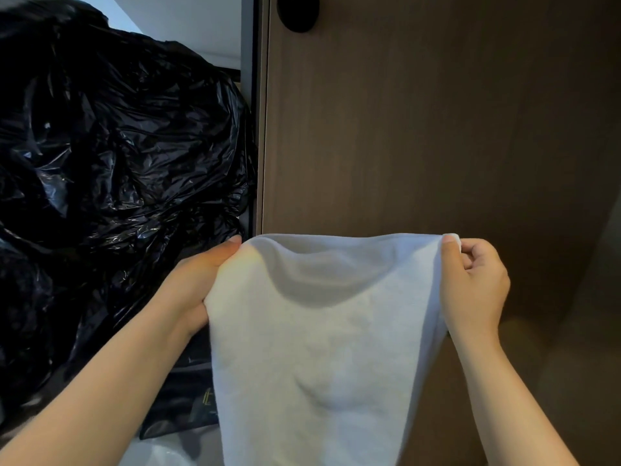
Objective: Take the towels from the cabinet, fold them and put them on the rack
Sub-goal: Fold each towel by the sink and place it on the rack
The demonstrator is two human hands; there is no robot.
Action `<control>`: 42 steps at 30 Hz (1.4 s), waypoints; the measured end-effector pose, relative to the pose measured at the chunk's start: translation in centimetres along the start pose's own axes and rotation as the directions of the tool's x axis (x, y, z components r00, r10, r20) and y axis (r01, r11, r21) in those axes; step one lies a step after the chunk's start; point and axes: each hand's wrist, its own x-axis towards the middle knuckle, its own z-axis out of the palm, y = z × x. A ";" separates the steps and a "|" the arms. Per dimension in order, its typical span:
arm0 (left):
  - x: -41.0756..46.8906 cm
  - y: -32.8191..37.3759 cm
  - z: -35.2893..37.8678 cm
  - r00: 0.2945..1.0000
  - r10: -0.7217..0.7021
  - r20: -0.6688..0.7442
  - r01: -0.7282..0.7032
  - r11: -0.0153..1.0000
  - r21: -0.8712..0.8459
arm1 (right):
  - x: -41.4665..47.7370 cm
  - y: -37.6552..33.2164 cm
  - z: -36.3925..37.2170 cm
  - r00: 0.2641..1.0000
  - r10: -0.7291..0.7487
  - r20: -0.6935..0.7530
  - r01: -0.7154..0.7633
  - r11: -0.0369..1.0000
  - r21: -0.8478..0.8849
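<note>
A white towel (319,331) hangs in the air in the lower middle of the view, spread between 2 hands and held up by its 2 upper corners. Its top edge sags slightly between the corners, and the cloth falls past the bottom of the view with a soft crease low in its middle. The left hand (198,280) grips the upper left corner: the thumb lies along the near side of the cloth, and the other fingers are hidden behind it. The right hand (473,284) pinches the upper right corner between thumb and forefinger, with the remaining fingers curled into the palm. Both forearms are bare and reach in from the bottom edge.

Directly behind the towel stands a brown wood-grain cabinet door (437,112), with a round black knob (297,11) near its top. A dark vertical frame (248,95) runs along the door's left edge. Left of that, a large crumpled black plastic bag (117,146) fills the side of the view.
</note>
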 end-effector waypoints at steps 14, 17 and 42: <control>0.7 -0.4 -0.6 0.958 0.116 -0.263 -0.050 0.969 0.244 | -0.7 1.8 -1.3 0.991 0.110 0.077 -0.110 0.994 -0.006; 0.7 -1.5 -2.1 0.959 0.167 -0.227 -0.050 0.894 0.445 | -1.6 2.5 -0.7 0.984 0.122 0.132 -0.119 0.992 -0.029; 0.1 -7.7 4.1 0.646 0.209 0.734 -0.760 0.273 0.590 | 0.1 -4.2 -2.1 0.924 -0.344 0.170 0.333 0.939 0.088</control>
